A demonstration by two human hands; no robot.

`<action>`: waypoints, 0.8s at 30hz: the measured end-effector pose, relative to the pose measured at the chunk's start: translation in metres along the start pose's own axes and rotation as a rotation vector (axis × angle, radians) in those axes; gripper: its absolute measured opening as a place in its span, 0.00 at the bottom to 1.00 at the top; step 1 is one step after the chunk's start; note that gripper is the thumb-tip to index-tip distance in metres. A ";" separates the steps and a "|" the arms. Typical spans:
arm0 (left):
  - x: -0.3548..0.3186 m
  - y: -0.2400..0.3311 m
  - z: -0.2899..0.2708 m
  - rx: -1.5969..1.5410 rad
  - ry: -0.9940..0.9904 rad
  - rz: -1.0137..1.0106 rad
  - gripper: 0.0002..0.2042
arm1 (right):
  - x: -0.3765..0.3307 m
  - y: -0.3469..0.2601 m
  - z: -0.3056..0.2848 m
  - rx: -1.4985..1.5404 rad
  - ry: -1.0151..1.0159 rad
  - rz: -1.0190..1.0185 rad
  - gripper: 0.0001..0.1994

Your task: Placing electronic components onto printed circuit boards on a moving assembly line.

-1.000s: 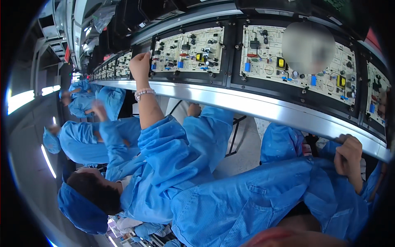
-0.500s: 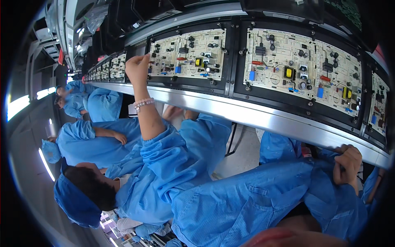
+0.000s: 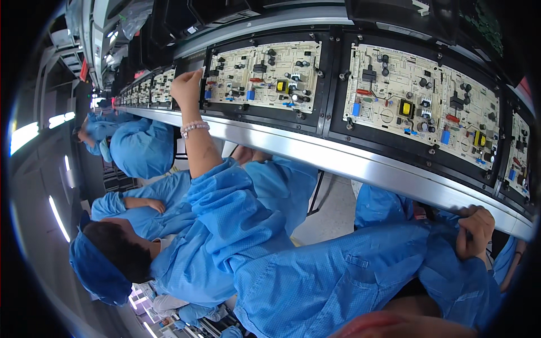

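Note:
My left hand (image 3: 186, 90), with a beaded bracelet on its wrist, reaches to the left end of a pale circuit board (image 3: 239, 61). Its fingertips are pinched together by the board's edge; whatever is between them is too small to name. Farther right, my right hand (image 3: 476, 232) is curled beside the silver rail (image 3: 360, 156); its grip is partly hidden. The boards sit in black frames (image 3: 331, 84) and carry black capacitors, blue and red parts and yellow-wrapped transformers. A second framed board panel (image 3: 394, 73) lies to the right.
Black bins (image 3: 211, 14) stand behind the line, one at far right holding green parts (image 3: 489, 28). More boards (image 3: 143, 90) run off to the left. A co-worker in a blue cap (image 3: 101, 265) is close on my left, with others beyond in blue smocks.
The framed boards have shifted a little to the right in view. My left hand stays pinched at nearly the same place, and my right hand has barely moved.

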State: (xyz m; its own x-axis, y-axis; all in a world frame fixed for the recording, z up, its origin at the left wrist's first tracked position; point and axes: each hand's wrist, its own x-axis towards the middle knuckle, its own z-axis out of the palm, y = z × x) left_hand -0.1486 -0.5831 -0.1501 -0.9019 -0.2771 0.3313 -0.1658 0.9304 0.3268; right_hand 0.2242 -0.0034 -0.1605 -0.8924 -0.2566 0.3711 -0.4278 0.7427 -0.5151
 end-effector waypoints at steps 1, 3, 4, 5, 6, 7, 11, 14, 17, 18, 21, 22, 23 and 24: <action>0.004 0.009 0.010 0.008 -0.030 0.007 0.18 | 0.001 -0.006 -0.005 -0.026 -0.002 0.008 0.12; 0.004 0.013 -0.002 0.140 0.010 0.042 0.17 | -0.001 0.004 0.006 -0.041 0.016 0.004 0.11; 0.007 0.018 -0.001 0.224 0.029 0.079 0.16 | -0.005 0.004 0.006 -0.043 0.018 0.003 0.11; 0.011 0.022 -0.002 0.239 -0.030 0.009 0.16 | -0.011 0.007 0.007 0.003 -0.002 0.045 0.12; 0.013 0.025 0.001 0.233 -0.035 0.013 0.16 | -0.015 0.009 0.007 0.044 -0.024 0.094 0.14; 0.014 0.027 0.004 0.303 -0.033 0.013 0.17 | -0.014 0.008 0.006 0.040 -0.024 0.099 0.14; 0.018 0.026 -0.004 0.462 -0.017 -0.030 0.19 | -0.007 0.006 0.008 0.015 -0.017 0.075 0.12; 0.020 0.035 0.013 0.448 -0.053 -0.021 0.19 | -0.005 -0.004 -0.004 -0.052 -0.036 0.095 0.12; 0.026 0.032 0.010 0.467 -0.149 -0.027 0.16 | -0.014 0.000 -0.005 -0.044 -0.045 0.100 0.11; 0.024 0.028 0.004 0.485 -0.143 -0.033 0.16 | -0.016 0.005 0.000 -0.009 -0.059 0.103 0.11; 0.020 0.020 -0.011 0.497 -0.124 -0.094 0.16 | -0.015 0.014 0.010 0.023 -0.061 0.056 0.10; 0.019 0.025 -0.005 0.467 -0.132 -0.108 0.16 | -0.014 0.010 0.006 0.005 -0.066 0.062 0.10; 0.018 0.029 -0.001 0.438 -0.141 -0.121 0.16 | -0.014 0.006 0.003 0.001 -0.066 0.082 0.10; 0.016 0.033 0.003 0.421 -0.149 -0.120 0.16 | -0.013 0.002 -0.001 -0.004 -0.065 0.102 0.10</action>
State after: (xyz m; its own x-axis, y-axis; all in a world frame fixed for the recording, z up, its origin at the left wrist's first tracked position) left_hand -0.1698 -0.5562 -0.1365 -0.9087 -0.3803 0.1720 -0.3925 0.9188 -0.0427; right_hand 0.2351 0.0019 -0.1660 -0.9387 -0.2195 0.2659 -0.3341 0.7696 -0.5442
